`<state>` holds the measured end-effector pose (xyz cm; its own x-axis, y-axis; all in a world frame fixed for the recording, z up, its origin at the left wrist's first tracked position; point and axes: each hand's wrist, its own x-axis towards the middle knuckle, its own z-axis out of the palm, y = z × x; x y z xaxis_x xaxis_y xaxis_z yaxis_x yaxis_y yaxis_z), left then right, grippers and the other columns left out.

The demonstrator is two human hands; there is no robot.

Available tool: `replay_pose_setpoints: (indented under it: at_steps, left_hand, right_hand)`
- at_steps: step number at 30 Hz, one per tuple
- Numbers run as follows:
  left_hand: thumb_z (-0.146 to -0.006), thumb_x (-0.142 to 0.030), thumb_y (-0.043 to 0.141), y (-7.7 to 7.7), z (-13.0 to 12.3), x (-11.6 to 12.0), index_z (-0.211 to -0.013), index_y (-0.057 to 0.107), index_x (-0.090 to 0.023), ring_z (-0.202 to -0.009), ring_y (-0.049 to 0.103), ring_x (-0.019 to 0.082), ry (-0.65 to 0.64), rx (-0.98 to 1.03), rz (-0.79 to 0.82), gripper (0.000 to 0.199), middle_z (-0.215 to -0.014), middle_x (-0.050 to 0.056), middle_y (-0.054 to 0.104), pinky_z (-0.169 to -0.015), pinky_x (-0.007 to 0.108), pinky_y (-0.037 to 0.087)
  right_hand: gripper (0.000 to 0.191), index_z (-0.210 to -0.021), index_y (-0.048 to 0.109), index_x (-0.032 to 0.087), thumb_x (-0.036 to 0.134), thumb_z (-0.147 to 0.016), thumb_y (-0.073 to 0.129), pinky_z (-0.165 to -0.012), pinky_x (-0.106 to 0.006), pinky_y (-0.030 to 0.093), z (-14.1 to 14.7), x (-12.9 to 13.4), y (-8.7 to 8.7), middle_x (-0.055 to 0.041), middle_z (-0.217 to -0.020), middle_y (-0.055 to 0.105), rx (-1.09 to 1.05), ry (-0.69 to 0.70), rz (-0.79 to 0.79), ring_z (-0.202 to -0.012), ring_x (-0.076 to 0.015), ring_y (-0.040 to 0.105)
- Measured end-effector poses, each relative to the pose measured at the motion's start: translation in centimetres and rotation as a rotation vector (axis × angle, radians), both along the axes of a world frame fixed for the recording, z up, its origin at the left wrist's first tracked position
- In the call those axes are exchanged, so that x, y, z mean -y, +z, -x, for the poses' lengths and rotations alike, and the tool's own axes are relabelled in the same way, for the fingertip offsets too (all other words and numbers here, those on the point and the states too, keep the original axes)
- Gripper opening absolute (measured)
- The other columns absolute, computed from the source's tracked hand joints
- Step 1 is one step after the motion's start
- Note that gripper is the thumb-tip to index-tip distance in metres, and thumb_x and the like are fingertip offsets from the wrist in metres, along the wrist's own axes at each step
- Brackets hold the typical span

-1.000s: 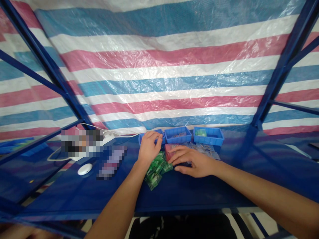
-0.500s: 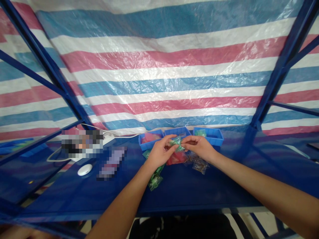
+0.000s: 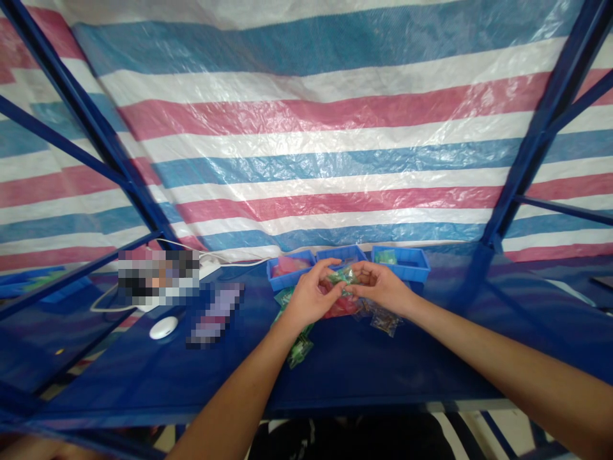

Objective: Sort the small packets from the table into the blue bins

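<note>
Fingers: your left hand [image 3: 309,295] and right hand [image 3: 380,286] pinch one green packet [image 3: 343,276].
Writing: none readable.
Table [image 3: 383,364]: blue.

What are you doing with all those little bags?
A person sits at a blue table. The left hand and right hand together hold a small green packet just above a pile of green, red and clear packets. Behind the hands stand three blue trays; the left one holds red packets, the right one green.
</note>
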<state>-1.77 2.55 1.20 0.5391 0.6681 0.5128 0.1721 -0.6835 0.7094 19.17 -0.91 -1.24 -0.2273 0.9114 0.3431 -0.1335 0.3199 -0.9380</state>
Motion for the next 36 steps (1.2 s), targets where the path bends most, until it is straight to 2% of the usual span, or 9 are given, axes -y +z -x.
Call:
replay_pose_setpoints:
  at_steps: [4, 8, 14, 22, 32, 36]
  left_hand:
    - [-0.091, -0.032, 0.068, -0.11, -0.18, 0.13, -0.133, 0.057, -0.022, -0.073, 0.062, 0.014, -0.014, 0.015, 0.032, 0.045, -0.091, 0.003, 0.067, -0.07, 0.025, 0.049]
    - [-0.09, -0.033, 0.07, -0.17, -0.33, 0.1, -0.133, 0.056, -0.021, -0.078, 0.064, 0.016, -0.034, 0.086, 0.102, 0.047, -0.092, 0.004, 0.068, -0.074, 0.027, 0.05]
    - [-0.087, -0.031, 0.075, -0.25, -0.41, -0.27, -0.138, 0.051, -0.021, -0.085, 0.067, 0.016, -0.123, 0.183, 0.229, 0.057, -0.101, 0.006, 0.068, -0.077, 0.027, 0.052]
    - [-0.081, -0.032, 0.081, -0.63, -0.78, -0.66, -0.133, 0.055, -0.019, -0.078, 0.067, 0.014, -0.146, 0.247, 0.341, 0.06, -0.091, 0.003, 0.067, -0.073, 0.025, 0.053]
    - [-0.081, -0.032, 0.081, -0.77, -0.68, -0.73, -0.134, 0.054, -0.02, -0.075, 0.065, 0.012, -0.142, 0.221, 0.342, 0.06, -0.09, 0.002, 0.065, -0.072, 0.024, 0.053]
    - [-0.082, -0.033, 0.08, -0.79, -0.84, -0.76, -0.133, 0.057, -0.02, -0.086, 0.067, 0.016, -0.039, 0.214, 0.229, 0.057, -0.102, 0.006, 0.067, -0.078, 0.028, 0.055]
  right_hand:
    - [0.04, -0.108, 0.066, 0.023, 0.036, -0.076, 0.086, -0.092, -0.036, 0.056, 0.09, 0.1, 0.23, -0.0047, -0.108, 0.075, 0.024, -0.01, -0.007, -0.099, -0.0215, 0.072]
    - [0.041, -0.108, 0.065, 0.024, 0.035, -0.075, 0.087, -0.087, -0.033, 0.057, -0.12, -0.17, 0.05, -0.0035, -0.108, 0.075, -0.005, -0.017, 0.004, -0.095, -0.0194, 0.072]
    - [0.029, -0.101, 0.066, 0.022, 0.035, -0.08, 0.083, -0.08, -0.033, 0.057, -0.27, -0.45, -0.38, -0.0012, -0.095, 0.073, 0.016, 0.018, -0.004, -0.08, -0.0164, 0.07]
    - [0.036, -0.105, 0.064, 0.024, 0.037, -0.078, 0.084, -0.075, -0.031, 0.057, -0.35, -0.5, -0.19, -0.0026, -0.101, 0.075, -0.005, -0.043, -0.035, -0.084, -0.0178, 0.07]
    - [0.033, -0.097, 0.072, 0.023, 0.047, -0.078, 0.083, -0.073, -0.034, 0.06, -0.16, -0.19, 0.21, -0.0028, -0.094, 0.076, 0.084, -0.06, -0.023, -0.081, -0.0205, 0.07]
    - [0.032, -0.092, 0.072, 0.023, 0.049, -0.077, 0.083, -0.066, -0.034, 0.059, -0.51, -0.5, 0.21, -0.002, -0.087, 0.075, 0.055, -0.159, -0.043, -0.068, -0.0179, 0.067]
